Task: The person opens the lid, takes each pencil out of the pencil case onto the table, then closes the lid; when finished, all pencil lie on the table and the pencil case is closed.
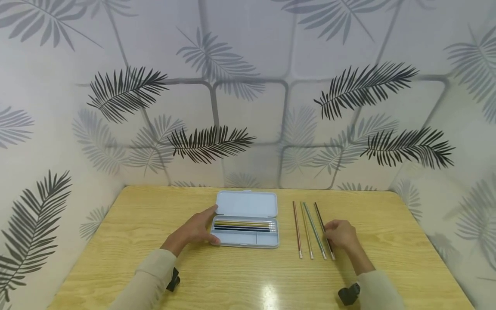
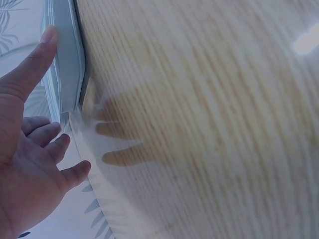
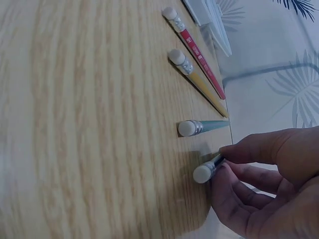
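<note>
A pale blue pencil case (image 1: 237,239) lies with its lid (image 1: 246,203) swung back. Yellow and dark pencils (image 1: 242,224) fill its far compartment. My left hand (image 1: 196,227) is spread at the case's left end, thumb at the front corner and a fingertip by the hinge. The left wrist view shows the thumb (image 2: 31,67) against the case's side. To the right, my right hand (image 1: 342,234) pinches a black pencil (image 1: 320,218) between thumb and fingers, its white eraser (image 3: 202,174) toward me. Beside it lie a teal pencil (image 1: 313,226), a yellow pencil (image 1: 306,226) and a red pencil (image 1: 296,226).
The wooden table (image 1: 232,275) ends at a wall (image 1: 248,168) with a leaf pattern, close behind the lid. A dark wrist camera (image 1: 349,294) sits below the right hand, another camera (image 1: 174,280) below the left.
</note>
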### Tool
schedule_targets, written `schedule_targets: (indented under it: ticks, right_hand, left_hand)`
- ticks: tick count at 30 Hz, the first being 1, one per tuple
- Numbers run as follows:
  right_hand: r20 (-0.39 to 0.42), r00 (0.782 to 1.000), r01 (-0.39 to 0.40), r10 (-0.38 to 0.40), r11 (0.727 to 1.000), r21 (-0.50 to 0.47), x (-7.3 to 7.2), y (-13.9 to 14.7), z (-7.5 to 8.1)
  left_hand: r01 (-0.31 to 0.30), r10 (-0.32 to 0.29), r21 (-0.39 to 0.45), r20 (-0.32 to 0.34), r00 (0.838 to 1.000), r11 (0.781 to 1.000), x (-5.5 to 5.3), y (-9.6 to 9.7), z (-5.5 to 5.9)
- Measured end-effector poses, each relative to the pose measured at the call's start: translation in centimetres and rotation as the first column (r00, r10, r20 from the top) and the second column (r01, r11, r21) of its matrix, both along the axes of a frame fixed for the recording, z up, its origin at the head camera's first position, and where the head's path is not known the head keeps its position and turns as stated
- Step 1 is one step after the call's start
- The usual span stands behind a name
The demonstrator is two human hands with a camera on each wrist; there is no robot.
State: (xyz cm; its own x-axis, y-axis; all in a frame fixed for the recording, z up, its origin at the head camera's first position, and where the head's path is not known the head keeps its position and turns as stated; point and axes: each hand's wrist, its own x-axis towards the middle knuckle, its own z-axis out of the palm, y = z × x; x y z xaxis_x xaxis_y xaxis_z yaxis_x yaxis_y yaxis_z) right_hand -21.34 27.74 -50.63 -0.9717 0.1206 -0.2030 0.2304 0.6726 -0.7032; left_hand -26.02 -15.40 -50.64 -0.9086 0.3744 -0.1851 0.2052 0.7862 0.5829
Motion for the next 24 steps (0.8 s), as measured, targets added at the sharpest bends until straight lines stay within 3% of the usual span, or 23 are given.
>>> schedule_targets:
  ticks: [7, 12, 19, 24]
  right_hand:
    - [-0.010, 1.000, -0.004, 0.004, 1.000, 0.012, -0.2, -0.6, 0.6]
    - [-0.080, 0.996, -0.044, 0.047, 0.998, 0.033, -1.1, -2.0, 0.7]
    - [-0.247, 0.954, -0.179, 0.168, 0.984, -0.023, -2.1, -6.1, 0.7]
    - [-0.291, 0.933, -0.232, 0.209, 0.972, -0.046, -2.7, -9.5, 0.4]
  left_hand:
    - [0.002, -0.002, 0.009, 0.005, 1.000, 1.000, 0.0, -0.2, -0.1]
    - [-0.007, 0.007, 0.012, 0.015, 1.000, 1.000, 0.0, -0.3, -0.2]
    - [-0.008, 0.007, 0.011, 0.021, 1.000, 1.000, -0.2, -0.3, -0.4]
    - [-0.016, 0.016, 0.002, 0.018, 1.000, 1.000, -0.2, -0.3, -0.3]
